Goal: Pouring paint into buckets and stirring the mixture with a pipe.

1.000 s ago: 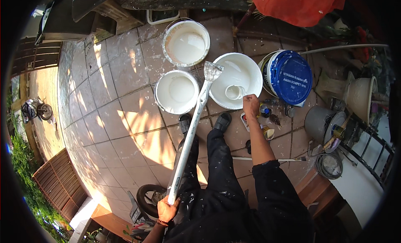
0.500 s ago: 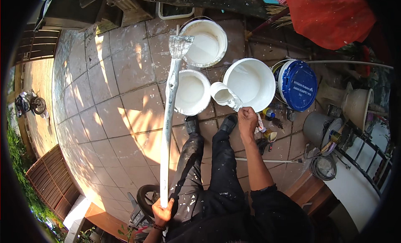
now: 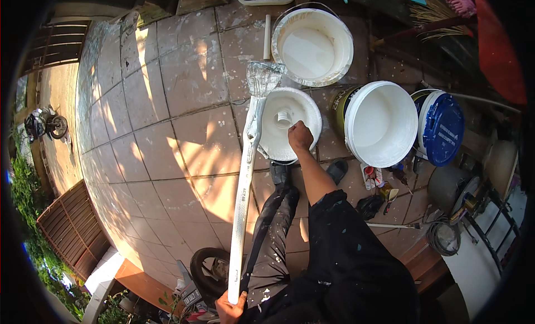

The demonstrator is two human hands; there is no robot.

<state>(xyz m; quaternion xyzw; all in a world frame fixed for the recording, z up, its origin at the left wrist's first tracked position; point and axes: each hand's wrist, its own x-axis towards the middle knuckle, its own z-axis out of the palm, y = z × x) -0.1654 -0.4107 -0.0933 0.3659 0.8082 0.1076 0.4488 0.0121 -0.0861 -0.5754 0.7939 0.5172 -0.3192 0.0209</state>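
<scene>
One white cup inside one small white bucket, near the middle of its opening and well within the rim, depth hard to judge from this steep angle. Right hand curled narrow on the white cup, over the small white bucket's right-hand edge. Left hand wrapped around the bottom end of one long pole, well below the small white bucket; upper end bound in crinkled silvery wrapping, beside that bucket's left edge, with one pale stick showing past it. Counted together, four buckets: besides the small white bucket, one open rear bucket with a thin wire handle just beyond it, rims close; one open right bucket, larger, just to its right; one blue-lidded bucket farther right. Two dark shoes below the small white bucket, one close under its lower edge, one to the lower right. Between the small white bucket and the right bucket, only a narrow gap. Left of it, a broad open stretch of tiled floor, sunlit in patches, reaching out toward one parked motorbike. Lower right of it, a tight scatter of small tools, then one cable coil.
</scene>
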